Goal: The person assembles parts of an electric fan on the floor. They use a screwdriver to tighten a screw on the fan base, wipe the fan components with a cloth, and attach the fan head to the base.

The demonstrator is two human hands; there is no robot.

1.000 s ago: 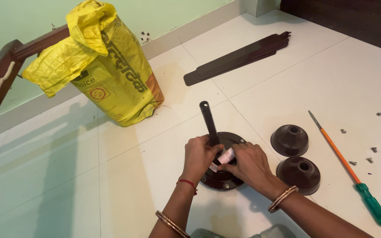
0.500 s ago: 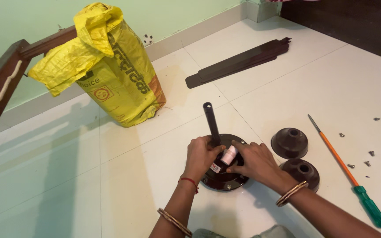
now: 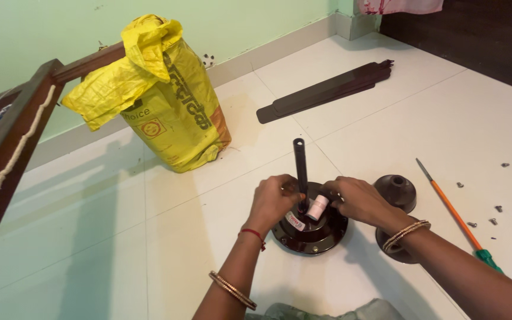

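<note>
I see my left hand (image 3: 272,200) gripping the base of the upright black downrod (image 3: 300,169) on the dark fan motor (image 3: 310,228), while my right hand (image 3: 357,200) pinches the small white cylinder (image 3: 316,208) just beside that rod.

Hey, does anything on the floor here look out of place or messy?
Yes: small loose screws lie scattered on the white tiles right of the orange-shafted screwdriver, uncontained. The yellow sack leans slumped by the wall. Nothing looks spilled or broken.
</note>
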